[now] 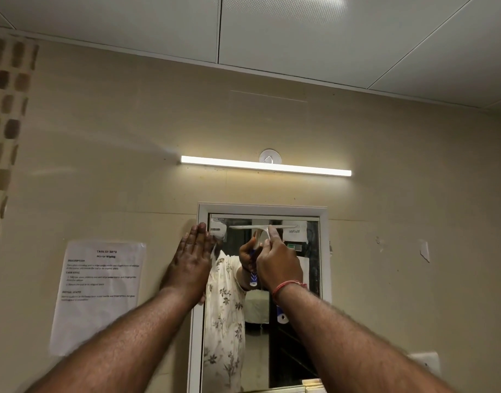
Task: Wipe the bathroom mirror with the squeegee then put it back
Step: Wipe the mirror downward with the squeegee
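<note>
Right hand (279,260) fingers (273,236) around squeegee (262,227)

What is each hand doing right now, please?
Left hand: open, flat against the mirror frame, holding nothing.
Right hand: closed around the squeegee handle, blade near the mirror's top.

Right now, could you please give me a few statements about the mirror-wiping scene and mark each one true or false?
1. The right hand holds the squeegee against the mirror. True.
2. The squeegee blade sits near the mirror's bottom edge. False: it is near the top.
3. The left hand lies flat, fingers straight, at the mirror's left frame. True.
4. The light bar above the mirror is off. False: it is lit.
5. A printed sheet hangs on the wall left of the mirror. True.
</note>
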Motion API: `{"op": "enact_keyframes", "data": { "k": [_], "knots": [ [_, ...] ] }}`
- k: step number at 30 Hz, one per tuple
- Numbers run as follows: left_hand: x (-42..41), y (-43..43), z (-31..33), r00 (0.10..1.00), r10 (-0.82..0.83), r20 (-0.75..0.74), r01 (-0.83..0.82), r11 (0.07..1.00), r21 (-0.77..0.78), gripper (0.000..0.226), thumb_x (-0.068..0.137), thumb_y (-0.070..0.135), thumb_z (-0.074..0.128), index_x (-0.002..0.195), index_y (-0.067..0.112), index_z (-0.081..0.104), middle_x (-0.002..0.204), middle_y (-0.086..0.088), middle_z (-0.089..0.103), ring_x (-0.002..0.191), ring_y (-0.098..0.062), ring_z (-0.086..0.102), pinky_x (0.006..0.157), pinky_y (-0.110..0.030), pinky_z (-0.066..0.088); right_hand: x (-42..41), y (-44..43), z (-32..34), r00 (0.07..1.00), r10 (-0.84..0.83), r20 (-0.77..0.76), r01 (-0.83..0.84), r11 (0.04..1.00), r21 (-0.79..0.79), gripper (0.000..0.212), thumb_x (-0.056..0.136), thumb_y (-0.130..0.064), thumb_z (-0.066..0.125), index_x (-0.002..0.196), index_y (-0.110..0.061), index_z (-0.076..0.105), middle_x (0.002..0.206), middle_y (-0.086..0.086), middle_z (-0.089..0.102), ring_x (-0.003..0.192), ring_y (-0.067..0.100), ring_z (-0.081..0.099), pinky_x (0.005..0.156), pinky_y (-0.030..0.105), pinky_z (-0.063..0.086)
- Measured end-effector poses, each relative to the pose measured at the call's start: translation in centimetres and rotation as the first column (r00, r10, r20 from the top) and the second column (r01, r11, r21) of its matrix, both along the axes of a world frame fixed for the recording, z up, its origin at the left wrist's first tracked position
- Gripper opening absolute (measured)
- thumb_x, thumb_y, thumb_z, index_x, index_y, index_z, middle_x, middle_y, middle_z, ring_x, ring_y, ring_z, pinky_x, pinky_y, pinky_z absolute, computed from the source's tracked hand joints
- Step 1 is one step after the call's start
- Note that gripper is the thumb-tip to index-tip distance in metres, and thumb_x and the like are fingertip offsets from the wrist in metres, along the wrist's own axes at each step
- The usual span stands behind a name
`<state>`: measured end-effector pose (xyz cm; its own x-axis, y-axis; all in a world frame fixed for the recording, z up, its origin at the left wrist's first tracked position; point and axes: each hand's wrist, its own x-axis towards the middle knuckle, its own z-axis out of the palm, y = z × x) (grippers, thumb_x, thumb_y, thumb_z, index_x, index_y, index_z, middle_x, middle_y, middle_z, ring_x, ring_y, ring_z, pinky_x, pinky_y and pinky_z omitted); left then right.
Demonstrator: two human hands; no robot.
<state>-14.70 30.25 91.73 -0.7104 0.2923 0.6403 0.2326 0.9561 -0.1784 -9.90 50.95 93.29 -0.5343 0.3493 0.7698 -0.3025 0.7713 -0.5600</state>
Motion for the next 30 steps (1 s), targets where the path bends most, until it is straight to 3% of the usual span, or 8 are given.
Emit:
{"op": "enact_keyframes", "data": {
  "k": [5, 14, 18, 21, 24, 30],
  "knots": [
    [-1.1, 0.1, -0.4, 0.999, -0.039, 0.003, 0.039, 0.999, 0.034, 0.167, 0.076, 0.043, 0.1, 0.164, 0.004, -0.036, 0.168, -0.017, -0.052, 0.161, -0.037, -0.04, 0.14, -0.048, -0.009, -0.3, -0.1, 1.8, 0.999, -0.001, -0.053, -0.001, 0.999, -0.039, 0.051, 0.112, -0.036, 0.04, 0.163, -0.033, 0.042, 0.104, 0.004, 0.076, 0.094, 0.021, 0.073, 0.088, 0.042, 0.062],
    [-0.9, 0.4, -1.5, 0.998, -0.058, -0.015, 0.058, 0.996, 0.066, 0.167, 0.075, 0.038, 0.101, 0.166, 0.005, -0.035, 0.169, -0.016, -0.051, 0.161, -0.036, -0.041, 0.14, -0.048, -0.008, -1.2, 0.0, 0.4, 1.0, -0.016, -0.018, 0.016, 1.0, -0.013, 0.052, 0.112, -0.036, 0.04, 0.164, -0.036, 0.037, 0.086, 0.0, 0.07, 0.08, 0.02, 0.071, 0.076, 0.044, 0.064],
    [-1.4, 0.5, -2.8, 0.997, -0.057, -0.043, 0.061, 0.995, 0.081, 0.158, 0.083, 0.031, 0.096, 0.164, 0.007, -0.037, 0.172, -0.017, -0.047, 0.163, -0.036, -0.036, 0.14, -0.049, -0.004, -0.2, -0.5, -3.6, 0.999, -0.008, 0.045, 0.009, 1.0, -0.016, 0.054, 0.114, -0.034, 0.04, 0.167, -0.04, 0.03, 0.075, -0.002, 0.067, 0.064, 0.012, 0.066, 0.056, 0.028, 0.056],
    [-1.2, 0.3, -4.4, 0.995, -0.072, -0.071, 0.078, 0.993, 0.087, 0.152, 0.091, 0.024, 0.089, 0.155, 0.011, -0.048, 0.172, -0.017, -0.046, 0.164, -0.035, -0.035, 0.138, -0.046, -0.009, 0.8, -0.7, -7.4, 0.993, 0.005, 0.122, -0.003, 1.0, -0.015, 0.058, 0.114, -0.033, 0.04, 0.168, -0.043, 0.023, 0.084, 0.0, 0.07, 0.071, 0.012, 0.067, 0.065, 0.031, 0.061],
    [-0.3, 0.1, -6.1, 0.996, -0.079, -0.047, 0.082, 0.995, 0.056, 0.146, 0.094, 0.023, 0.086, 0.158, 0.006, -0.044, 0.171, -0.019, -0.046, 0.162, -0.035, -0.037, 0.134, -0.042, -0.015, 1.5, -0.9, -10.5, 0.979, -0.023, 0.202, 0.022, 1.0, 0.005, 0.059, 0.114, -0.035, 0.036, 0.168, -0.046, 0.017, 0.085, 0.001, 0.069, 0.073, 0.014, 0.066, 0.062, 0.033, 0.055],
    [-0.4, -1.1, -12.6, 0.988, -0.143, -0.055, 0.144, 0.989, 0.022, 0.163, 0.07, 0.021, 0.102, 0.168, -0.001, -0.026, 0.175, -0.021, -0.041, 0.166, -0.037, -0.032, 0.137, -0.046, -0.011, 2.5, -1.2, -17.4, 0.947, -0.052, 0.317, 0.043, 0.999, 0.034, 0.065, 0.112, -0.035, 0.036, 0.166, -0.052, 0.004, 0.083, 0.004, 0.068, 0.074, 0.022, 0.067, 0.07, 0.04, 0.059]
  ]
}}
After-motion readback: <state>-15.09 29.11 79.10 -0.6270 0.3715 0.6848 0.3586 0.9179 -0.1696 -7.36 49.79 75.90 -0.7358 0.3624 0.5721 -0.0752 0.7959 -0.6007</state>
